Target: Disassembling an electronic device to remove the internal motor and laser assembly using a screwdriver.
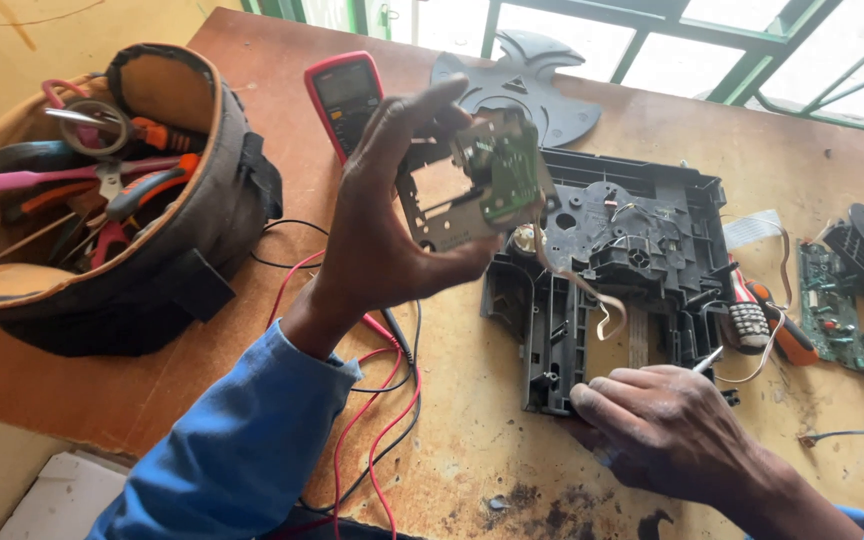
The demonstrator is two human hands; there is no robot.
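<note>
Green circuit board on a metal bracket (472, 185) sits pinched in the left hand (392, 225), raised at the centre of the frame above the black plastic chassis (612, 270). Lower right, the right hand (667, 430) rests on the wooden table (472, 430), fingers closed around a thin metal tool (708, 360); a tool bag (102, 190) stands upper left, a red multimeter (344, 95) beside it.

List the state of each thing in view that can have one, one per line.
Left hand: raised, gripping a metal bracket with a green circuit board.
Right hand: resting on the table, holding a thin metal tool.
Black plastic chassis: opened up, ribbon cable loose.
Multimeter: lying flat, screen state unclear.
Tool bag: open, full of tools.
Loose circuit board: lying apart on the table.
</note>
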